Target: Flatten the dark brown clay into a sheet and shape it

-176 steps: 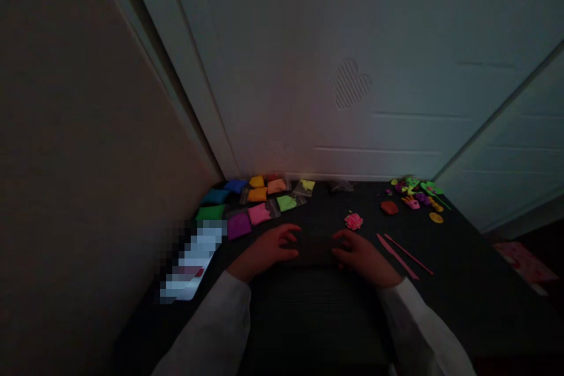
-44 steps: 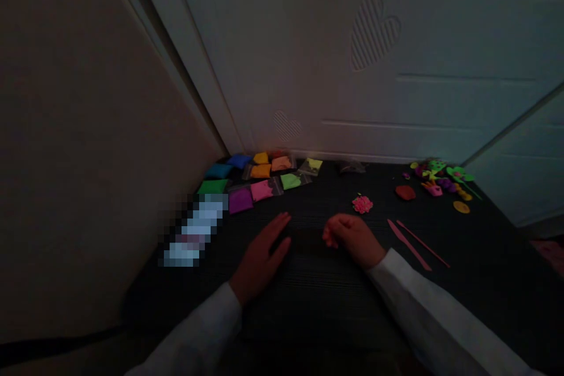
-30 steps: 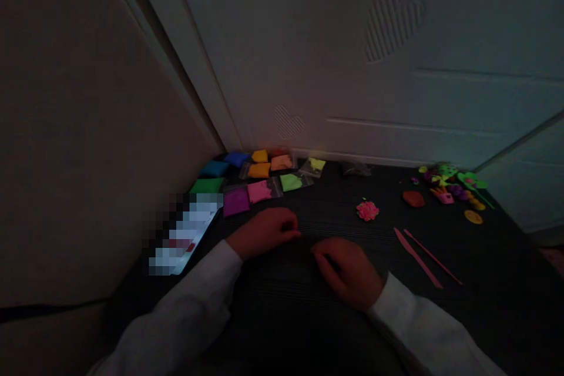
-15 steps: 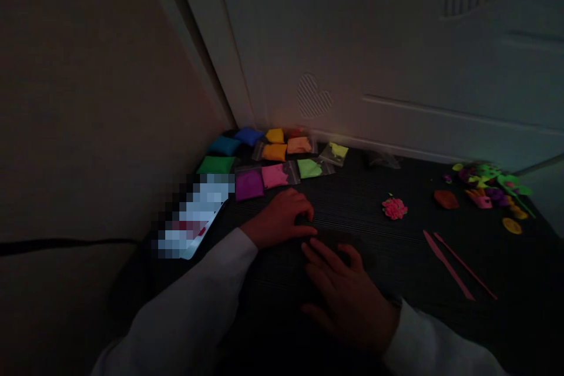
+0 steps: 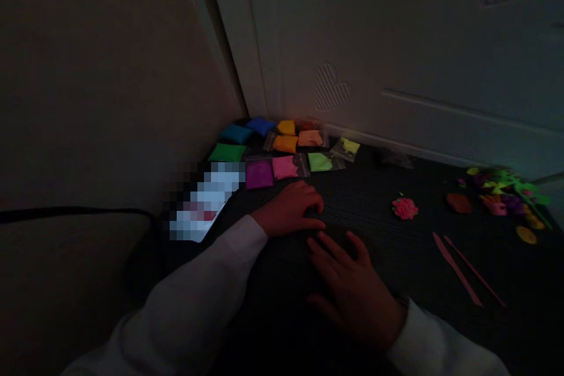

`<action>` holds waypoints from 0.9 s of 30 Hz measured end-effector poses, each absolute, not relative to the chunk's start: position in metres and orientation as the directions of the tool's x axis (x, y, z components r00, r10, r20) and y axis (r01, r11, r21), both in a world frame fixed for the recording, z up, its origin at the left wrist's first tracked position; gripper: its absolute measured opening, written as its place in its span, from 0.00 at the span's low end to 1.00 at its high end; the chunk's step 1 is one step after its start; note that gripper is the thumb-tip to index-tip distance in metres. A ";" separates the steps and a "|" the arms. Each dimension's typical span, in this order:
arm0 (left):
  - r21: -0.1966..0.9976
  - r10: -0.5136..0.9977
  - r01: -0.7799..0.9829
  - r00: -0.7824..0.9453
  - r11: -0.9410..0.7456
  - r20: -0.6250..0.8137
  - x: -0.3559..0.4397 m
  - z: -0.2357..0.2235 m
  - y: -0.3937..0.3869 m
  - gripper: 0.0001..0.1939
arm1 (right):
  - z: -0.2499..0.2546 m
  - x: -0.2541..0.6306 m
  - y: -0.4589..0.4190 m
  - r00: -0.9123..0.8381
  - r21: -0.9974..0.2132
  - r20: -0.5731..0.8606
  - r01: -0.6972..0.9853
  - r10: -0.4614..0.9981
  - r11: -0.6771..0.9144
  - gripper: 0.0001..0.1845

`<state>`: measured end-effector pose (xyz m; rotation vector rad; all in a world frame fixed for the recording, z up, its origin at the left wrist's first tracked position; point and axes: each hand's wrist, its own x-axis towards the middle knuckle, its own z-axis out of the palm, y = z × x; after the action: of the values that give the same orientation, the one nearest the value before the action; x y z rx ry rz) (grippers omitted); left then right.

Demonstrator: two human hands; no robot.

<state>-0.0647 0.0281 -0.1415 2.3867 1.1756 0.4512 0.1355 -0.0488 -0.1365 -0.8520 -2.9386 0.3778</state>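
My left hand (image 5: 291, 210) rests on the dark table, fingers loosely curved and thumb stretched away from them; I see nothing in its grip. Close by on the right, my right hand (image 5: 355, 291) lies palm down with its fingers spread. A small gap separates the fingertips of the two hands, and shadow hides whatever may be under the right palm. Just beyond the left hand are a pink clay packet (image 5: 285, 167) and a purple clay packet (image 5: 259, 175). To the right of the hands sits a pink clay flower (image 5: 405, 208).
Several other clay packets (image 5: 285, 144) line the back. A lit phone-like screen (image 5: 207, 202), pixelated, leans at the left. At right lie a pink clay knife (image 5: 457, 270), a thin pink stick (image 5: 474, 271), a brownish-red lump (image 5: 459, 203) and colourful clay pieces (image 5: 506, 194). A wall panel (image 5: 352, 29) borders the back.
The camera view has turned slightly, so the table's things appear further right. My right hand's fingers are spread a little wider. The left hand keeps nearly the same pose.
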 end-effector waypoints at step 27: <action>0.501 0.794 0.659 0.600 -0.561 0.100 -0.064 -0.142 0.029 0.17 | -0.134 0.127 -0.048 -0.847 -0.240 -0.020 0.519 0.531 0.820 0.28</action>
<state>-0.0640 0.0292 -0.1416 2.4139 1.1607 0.4426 0.1265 -0.0476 -0.1335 -0.8515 -2.9515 0.3674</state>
